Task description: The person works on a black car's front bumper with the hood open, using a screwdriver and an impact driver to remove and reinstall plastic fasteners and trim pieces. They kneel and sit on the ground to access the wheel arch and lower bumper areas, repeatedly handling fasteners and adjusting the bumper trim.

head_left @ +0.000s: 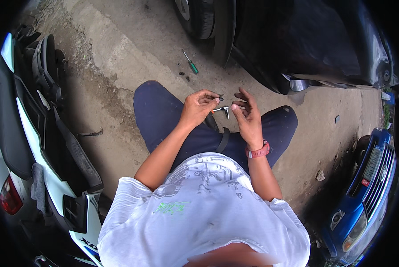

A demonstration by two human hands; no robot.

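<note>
A person in a white T-shirt (208,213) squats on rough ground (119,138), the left hand (198,107) with its grip pinched on a small dark part (221,98), nearer the wearer than the green-handled screwdriver (193,67). On that same side of the screwdriver, the right hand (248,116) has its grip open, fingers spread, and a silver L-shaped tool (226,110) shows between the hands; whether it is held cannot be told. A black car (293,40) stands right of the screwdriver
</note>
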